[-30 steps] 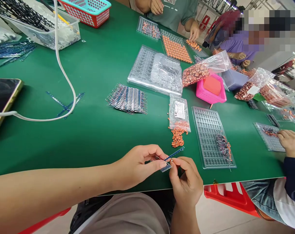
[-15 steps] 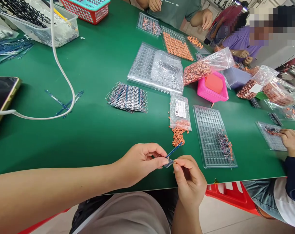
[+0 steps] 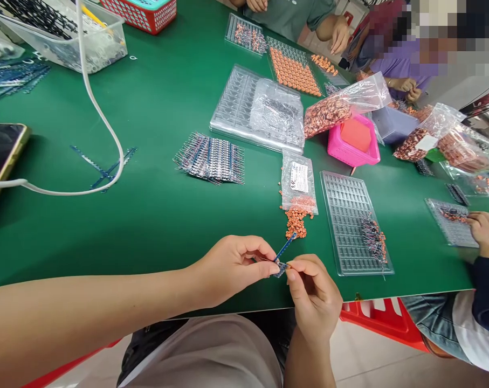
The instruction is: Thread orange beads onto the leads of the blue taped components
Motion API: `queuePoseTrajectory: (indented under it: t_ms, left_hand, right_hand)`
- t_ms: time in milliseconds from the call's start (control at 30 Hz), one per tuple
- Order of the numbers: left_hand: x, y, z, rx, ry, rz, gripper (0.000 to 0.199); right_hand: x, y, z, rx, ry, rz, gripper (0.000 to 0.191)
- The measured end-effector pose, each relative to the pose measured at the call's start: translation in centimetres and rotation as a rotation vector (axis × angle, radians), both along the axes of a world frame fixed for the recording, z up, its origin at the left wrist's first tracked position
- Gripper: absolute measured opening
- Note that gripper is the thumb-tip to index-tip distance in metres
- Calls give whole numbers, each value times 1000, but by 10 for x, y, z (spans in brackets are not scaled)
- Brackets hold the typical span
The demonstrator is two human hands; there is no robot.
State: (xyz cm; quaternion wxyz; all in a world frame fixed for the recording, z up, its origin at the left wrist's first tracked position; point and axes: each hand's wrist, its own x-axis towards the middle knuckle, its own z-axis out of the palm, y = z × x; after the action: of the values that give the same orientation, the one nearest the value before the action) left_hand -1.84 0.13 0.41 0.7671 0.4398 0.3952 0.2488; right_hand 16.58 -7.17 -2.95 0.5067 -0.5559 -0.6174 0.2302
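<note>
My left hand point(image 3: 244, 264) pinches a small circuit board point(image 3: 281, 268) between thumb and fingers, near the table's front edge. From that grip a narrow blue strip point(image 3: 287, 246) sticks up toward a pile of small orange rings point(image 3: 296, 222). My right hand point(image 3: 315, 288) is closed in a pinch at the board's right end; what lies between its fingertips is too small to make out. Behind the pile lies a labelled clear bag point(image 3: 298, 180). To the right, a clear compartment tray point(image 3: 345, 215) carries a cluster of wired parts with orange ends point(image 3: 373, 240).
A stack of wired boards point(image 3: 212, 159) lies left of the bag. Farther back are a large clear tray point(image 3: 232, 108) and a pink basket point(image 3: 353, 153). A white cable point(image 3: 102, 116) crosses the left side by a phone point(image 3: 1, 156). A co-worker's hand point(image 3: 487, 231) rests at right.
The view has shifted slightly. The blue strip stands a little steeper and the board has tilted slightly between my hands. Both hands keep nearly the same place and grip.
</note>
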Motion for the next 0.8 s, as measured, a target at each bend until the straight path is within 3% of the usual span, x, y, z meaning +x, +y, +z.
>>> queuePoseTrajectory:
  t_ms: [400, 800]
  left_hand:
    - [1, 2, 3, -106, -18, -34, 9]
    - [-4, 3, 4, 7, 18, -118, 13]
  right_hand:
    - [13, 7, 5, -193, 248, 202, 6]
    - [16, 5, 3, -263, 317, 196, 10]
